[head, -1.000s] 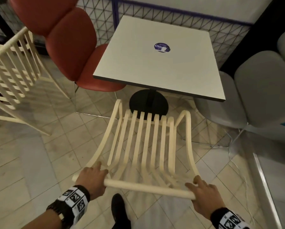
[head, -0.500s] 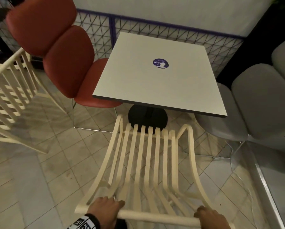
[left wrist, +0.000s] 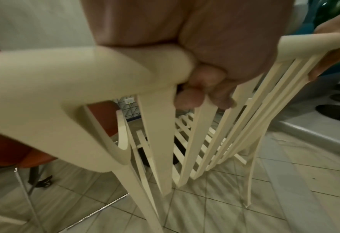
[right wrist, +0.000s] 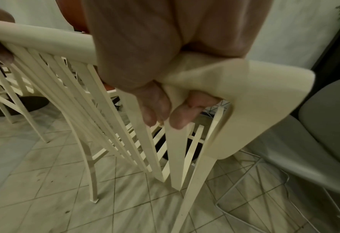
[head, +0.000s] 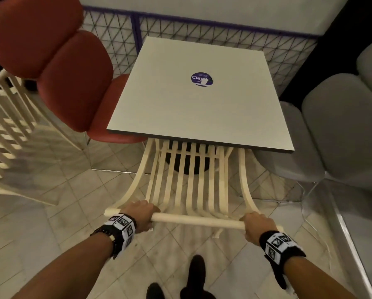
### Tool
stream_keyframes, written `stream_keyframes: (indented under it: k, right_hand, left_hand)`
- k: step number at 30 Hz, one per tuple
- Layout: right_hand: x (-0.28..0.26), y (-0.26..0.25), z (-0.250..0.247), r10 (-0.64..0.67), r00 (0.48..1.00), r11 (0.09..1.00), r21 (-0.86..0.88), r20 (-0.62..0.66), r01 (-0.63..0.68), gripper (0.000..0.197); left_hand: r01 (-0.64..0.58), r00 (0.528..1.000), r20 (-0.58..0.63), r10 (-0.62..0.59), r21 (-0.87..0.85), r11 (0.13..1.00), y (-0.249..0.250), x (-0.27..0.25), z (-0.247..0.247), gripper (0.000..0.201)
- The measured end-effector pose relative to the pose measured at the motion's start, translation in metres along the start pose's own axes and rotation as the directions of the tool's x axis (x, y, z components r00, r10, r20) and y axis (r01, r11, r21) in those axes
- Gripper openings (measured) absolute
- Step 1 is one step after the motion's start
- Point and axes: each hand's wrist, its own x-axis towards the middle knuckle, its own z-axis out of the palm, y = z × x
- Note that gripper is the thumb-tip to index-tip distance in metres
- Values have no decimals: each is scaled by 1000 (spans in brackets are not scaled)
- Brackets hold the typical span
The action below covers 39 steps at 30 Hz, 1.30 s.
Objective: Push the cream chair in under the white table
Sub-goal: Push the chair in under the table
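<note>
The cream slatted chair [head: 187,180] stands in front of me, its seat front tucked under the near edge of the square white table [head: 191,111]. My left hand [head: 140,213] grips the left end of the chair's top rail, and my right hand [head: 256,223] grips the right end. In the left wrist view the fingers [left wrist: 191,88] curl round the rail [left wrist: 85,66]. In the right wrist view thumb and fingers [right wrist: 159,108] wrap the rail corner [right wrist: 235,82]. The table's black round base [head: 187,160] shows through the slats.
A red padded chair [head: 57,67] sits at the table's left side, a grey padded chair [head: 336,134] at its right. Another cream slatted chair [head: 10,134] stands far left. A wire mesh fence [head: 180,33] runs behind the table. My dark shoes [head: 193,277] are on the tiled floor.
The chair has slid forward; its seat front, clear of the table a second ago, now lies beneath the table's near edge. Both hands kept their grip on the top rail.
</note>
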Motion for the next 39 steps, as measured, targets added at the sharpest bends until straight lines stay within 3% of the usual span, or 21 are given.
stream_keyframes:
  k: [11,15,21,39]
  right_hand:
    - [58,28,-28,-57,998,998,-24,-24,56,31]
    - [58,33,-28,-100,994,995,-25,-40,99,28]
    - [54,39,-29,-91,993,989,109,-68,98,25]
    - [47,35,-19,-58,992,990,120,-112,71,26]
  left_hand:
    - [42,999,0,-42,17,999,2,49,-33,32]
    - [61,998,-10,-61,24,998,4,50,-31,34]
    - [101,993,-64,-101,-6,995,11,48,-27,30]
    - [95,993,-74,-96,-6,995,3,44,-21,35]
